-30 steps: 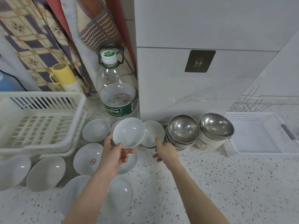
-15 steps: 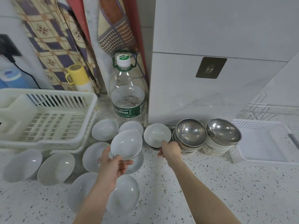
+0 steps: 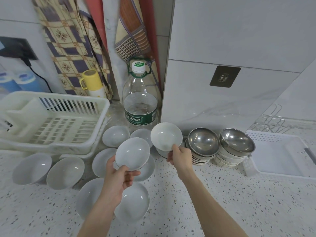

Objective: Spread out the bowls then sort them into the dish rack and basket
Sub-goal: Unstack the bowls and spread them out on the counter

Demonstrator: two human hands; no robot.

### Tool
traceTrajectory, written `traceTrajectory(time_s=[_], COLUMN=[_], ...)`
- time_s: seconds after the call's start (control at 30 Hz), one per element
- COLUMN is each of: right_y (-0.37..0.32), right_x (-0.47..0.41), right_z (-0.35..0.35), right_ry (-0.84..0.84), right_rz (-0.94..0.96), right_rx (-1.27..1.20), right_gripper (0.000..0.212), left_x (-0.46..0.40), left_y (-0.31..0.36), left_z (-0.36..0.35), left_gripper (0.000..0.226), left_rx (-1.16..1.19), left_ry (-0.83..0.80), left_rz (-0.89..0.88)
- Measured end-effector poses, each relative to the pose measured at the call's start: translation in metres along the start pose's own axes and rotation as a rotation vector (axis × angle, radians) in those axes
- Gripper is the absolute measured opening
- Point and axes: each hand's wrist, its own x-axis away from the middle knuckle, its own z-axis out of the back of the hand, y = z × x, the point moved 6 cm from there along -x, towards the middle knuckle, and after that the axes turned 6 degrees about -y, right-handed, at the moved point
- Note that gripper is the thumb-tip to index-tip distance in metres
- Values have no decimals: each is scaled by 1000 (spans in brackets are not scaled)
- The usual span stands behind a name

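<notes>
My left hand (image 3: 119, 177) grips a small white bowl (image 3: 132, 153) by its near rim, tilted and held above the counter. My right hand (image 3: 179, 155) pinches the rim of another white bowl (image 3: 165, 135), lifted and tilted over a small remaining stack. Several white bowls (image 3: 65, 170) lie spread on the speckled counter left of and below my hands. Two stacks of steel bowls (image 3: 203, 142) stand to the right. The white plastic basket (image 3: 56, 124) sits at the left, the wire dish rack (image 3: 268, 124) at the far right.
A large water bottle (image 3: 140, 106) stands against the wall behind the bowls, a yellow-capped flask (image 3: 92, 84) to its left. A white perforated tray (image 3: 280, 151) lies under the wire rack. Patterned cloths hang at the back.
My right hand has lifted a white bowl off the small stack and tilted it up. My left hand keeps holding its bowl, slightly lower. The camera moved closer.
</notes>
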Motion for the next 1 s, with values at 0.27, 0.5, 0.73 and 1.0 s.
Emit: traceTrajectory(time_s=[0.27, 0.5, 0.73, 1.0], right_y=[48, 98, 112, 120], right_x=[62, 79, 68, 58], right_z=[30, 42, 38, 35], right_ry=[-54, -42, -15, -28], right_rz=[1, -53, -92, -116], right_rx=[-6, 106, 86, 101], right_gripper=[43, 47, 44, 46], left_x=[19, 30, 44, 51], left_y=[-9, -26, -37, -45], left_z=[4, 3, 14, 26], left_gripper=[50, 49, 49, 53], left_rx=[-24, -74, -97, -117], left_ry=[-31, -46, -34, -8], left_rz=[-14, 0, 32, 71])
